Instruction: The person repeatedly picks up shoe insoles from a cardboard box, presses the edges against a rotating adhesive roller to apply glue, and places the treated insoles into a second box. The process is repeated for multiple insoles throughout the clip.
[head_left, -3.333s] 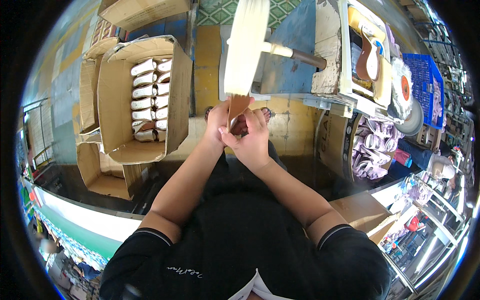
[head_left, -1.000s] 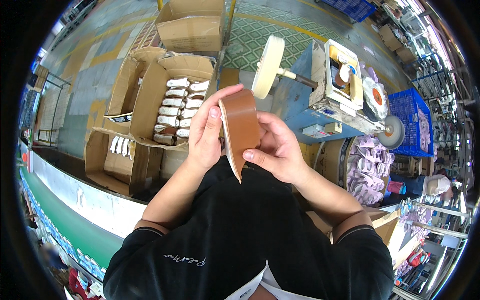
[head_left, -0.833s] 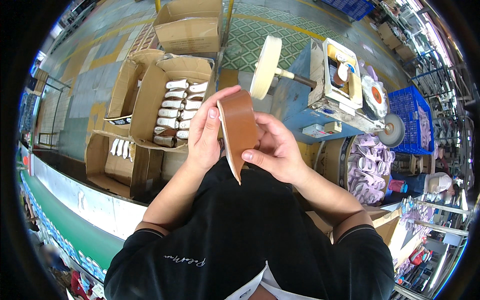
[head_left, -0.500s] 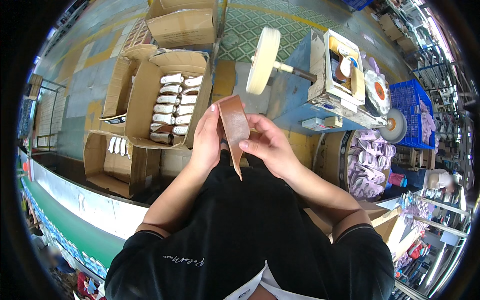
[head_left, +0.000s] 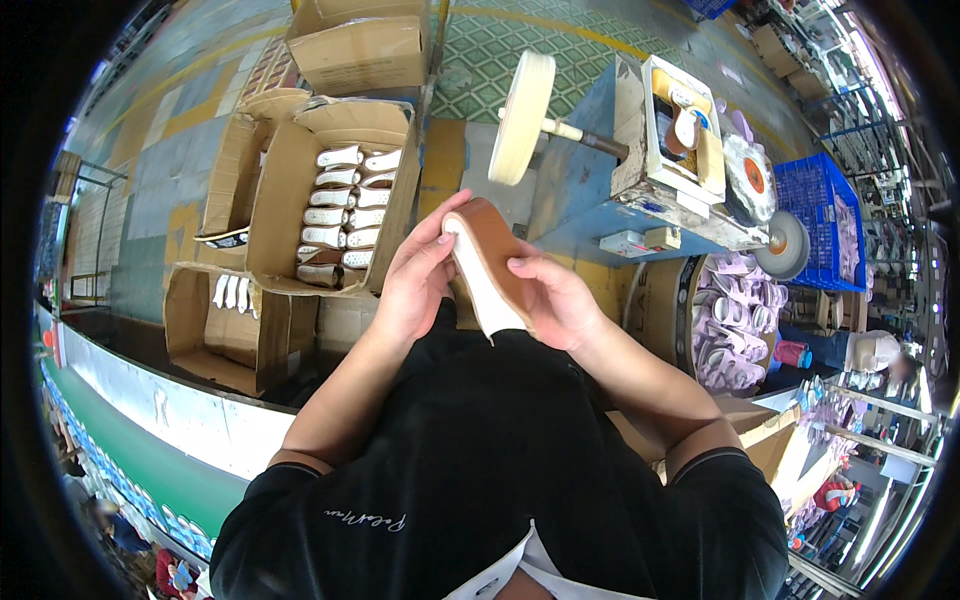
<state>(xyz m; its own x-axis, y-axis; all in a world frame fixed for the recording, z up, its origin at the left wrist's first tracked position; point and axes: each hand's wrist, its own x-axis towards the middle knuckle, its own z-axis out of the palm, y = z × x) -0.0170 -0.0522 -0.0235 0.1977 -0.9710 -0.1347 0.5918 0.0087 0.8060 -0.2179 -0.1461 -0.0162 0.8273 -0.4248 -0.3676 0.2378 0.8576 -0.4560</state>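
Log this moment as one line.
left hand: holds sole; right hand: holds sole; sole: white face showing; wheel: apart from sole; box: rows of pieces

Worn grey-and-ochre floor noted at upper left, green diamond-patterned tiles at upper centre with a yellow line running past, a green-topped counter curving along lower left, and metal racks standing at right.

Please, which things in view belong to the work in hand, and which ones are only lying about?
In the work:
wedge sole, held by left hand and right hand
probably the cream wheel, just beyond them
perhaps the white-topped soles at left

Apparently only lying about:
lilac sandals
blue crate
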